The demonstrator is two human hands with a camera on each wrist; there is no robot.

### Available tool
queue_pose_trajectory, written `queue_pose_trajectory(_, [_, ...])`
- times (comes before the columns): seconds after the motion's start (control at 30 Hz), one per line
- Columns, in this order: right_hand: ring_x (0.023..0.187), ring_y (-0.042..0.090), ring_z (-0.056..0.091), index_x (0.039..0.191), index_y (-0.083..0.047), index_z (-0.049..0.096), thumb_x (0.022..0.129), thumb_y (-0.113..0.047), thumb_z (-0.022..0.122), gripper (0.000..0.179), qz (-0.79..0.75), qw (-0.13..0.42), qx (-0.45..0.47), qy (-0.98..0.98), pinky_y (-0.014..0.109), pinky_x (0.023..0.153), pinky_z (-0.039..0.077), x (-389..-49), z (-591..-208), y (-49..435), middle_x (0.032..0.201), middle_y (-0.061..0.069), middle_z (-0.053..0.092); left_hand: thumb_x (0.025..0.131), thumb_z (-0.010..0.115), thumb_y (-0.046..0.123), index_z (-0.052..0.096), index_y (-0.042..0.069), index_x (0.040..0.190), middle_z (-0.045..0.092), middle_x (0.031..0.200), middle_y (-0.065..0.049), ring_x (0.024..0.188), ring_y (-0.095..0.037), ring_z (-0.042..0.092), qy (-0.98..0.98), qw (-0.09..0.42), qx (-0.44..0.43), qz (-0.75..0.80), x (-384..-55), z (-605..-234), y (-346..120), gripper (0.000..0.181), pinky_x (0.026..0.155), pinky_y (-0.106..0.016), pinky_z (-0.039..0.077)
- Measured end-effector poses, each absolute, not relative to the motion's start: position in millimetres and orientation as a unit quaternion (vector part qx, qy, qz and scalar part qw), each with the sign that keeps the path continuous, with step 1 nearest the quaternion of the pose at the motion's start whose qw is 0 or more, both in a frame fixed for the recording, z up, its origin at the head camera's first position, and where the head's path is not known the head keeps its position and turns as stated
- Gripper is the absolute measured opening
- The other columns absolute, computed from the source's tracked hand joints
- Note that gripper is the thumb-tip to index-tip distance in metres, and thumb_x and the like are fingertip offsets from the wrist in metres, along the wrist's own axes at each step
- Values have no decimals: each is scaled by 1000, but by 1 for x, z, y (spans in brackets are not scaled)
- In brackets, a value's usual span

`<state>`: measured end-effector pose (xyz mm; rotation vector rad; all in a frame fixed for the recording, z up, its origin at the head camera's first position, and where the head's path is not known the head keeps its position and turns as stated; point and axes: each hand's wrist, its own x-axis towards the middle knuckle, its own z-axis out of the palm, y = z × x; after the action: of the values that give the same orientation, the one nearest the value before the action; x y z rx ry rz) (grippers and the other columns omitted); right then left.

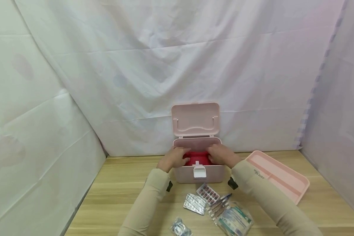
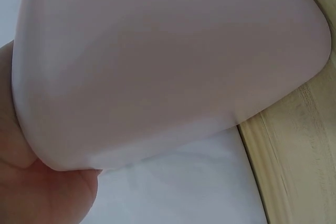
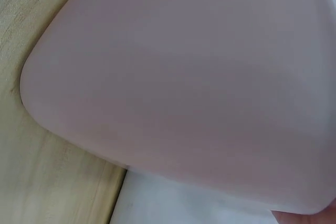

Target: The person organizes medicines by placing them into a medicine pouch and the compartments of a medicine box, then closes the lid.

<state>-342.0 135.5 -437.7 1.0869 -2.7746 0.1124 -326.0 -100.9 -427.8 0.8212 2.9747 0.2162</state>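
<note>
A pale pink box [image 1: 184, 175] stands with its lid [image 1: 196, 119] raised at the back. Inside it lies a red fabric-like item [image 1: 200, 159], its kind unclear. My left hand [image 1: 175, 158] reaches over the box's left side, thumb and forefinger spread at the red item's left end. Over the opposite side my right hand [image 1: 221, 154] bends down, touching the item's right end. Most fingertips are hidden in the box, so any grip cannot be made out. In the left wrist view, the box wall [image 2: 173, 66] hides much of the left hand [image 2: 44, 192].
A pink divided tray [image 1: 283, 172] lies at the right. In front of the box are a capsule blister pack [image 1: 207, 194], silver blister packs [image 1: 195, 204], bagged swab-like sticks [image 1: 217, 208], a clear packet [image 1: 236, 220] and a small plastic-wrapped item [image 1: 180, 227]. White curtains [image 1: 147, 127] hang behind.
</note>
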Motion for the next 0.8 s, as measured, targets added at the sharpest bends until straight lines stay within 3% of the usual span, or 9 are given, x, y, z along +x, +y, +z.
queue_pose_trajectory(0.1, [67, 21, 57, 75, -10, 61, 88, -8, 65, 13, 38, 78, 364, -927, 38, 67, 53, -343, -438, 137, 72, 3, 60, 97, 61, 27, 56, 14, 141, 62, 135, -6, 127, -25, 56, 957, 12, 278, 82, -329, -429, -101, 46, 114, -42, 38])
queue_pose_trajectory(0.2, [76, 24, 61, 87, -6, 68, 89, -10, 67, 5, 50, 86, 367, -925, 41, 75, 55, -343, -434, 141, 82, 6, 64, 97, 61, 22, 61, 9, 135, 66, 128, -9, 119, -26, 60, 948, -10, 299, 107, -333, -430, -101, 40, 108, -42, 44])
queue_pose_trajectory(0.4, [107, 34, 60, 113, -1, 69, 91, -10, 66, 24, 105, 151, 362, -914, 51, 96, 50, -337, -421, 163, 113, 16, 66, 97, 61, 17, 64, 4, 129, 68, 122, -10, 112, -25, 63, 934, -49, 314, 164, -339, -432, -102, 35, 102, -39, 49])
queue_pose_trajectory(0.8, [103, 35, 61, 111, 1, 68, 86, -5, 73, 26, 204, 233, 325, -894, 54, 86, 52, -304, -421, 244, 108, 14, 66, 97, 62, 15, 66, 2, 125, 69, 120, -8, 111, -21, 65, 895, -70, 343, 277, -325, -429, -101, 31, 98, -35, 53])
